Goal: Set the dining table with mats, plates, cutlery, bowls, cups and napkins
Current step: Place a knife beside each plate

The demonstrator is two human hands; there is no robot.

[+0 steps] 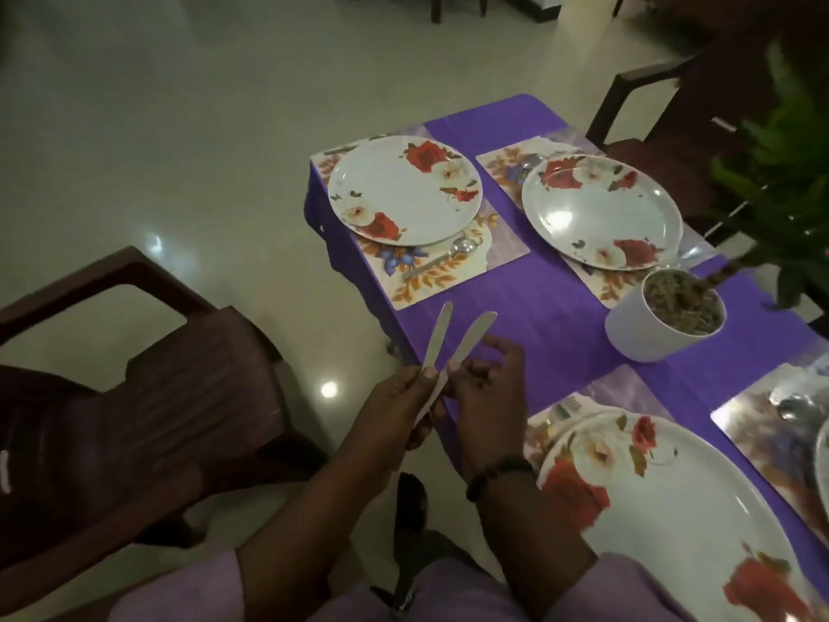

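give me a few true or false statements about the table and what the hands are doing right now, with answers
1. The left hand grips two metal table knives that fan out in a V. True.
2. The far-left white floral plate lies on a bare wooden tabletop. False: it lies on a floral placemat over a purple tablecloth.
3. A metal spoon lies on that placemat beside the plate. True.
4. The white round pot stands on a plate. False: it stands on the tablecloth, between the mats.
5. The right hand holds a cup. False: it holds no cup; its fingers are at the knife handles.
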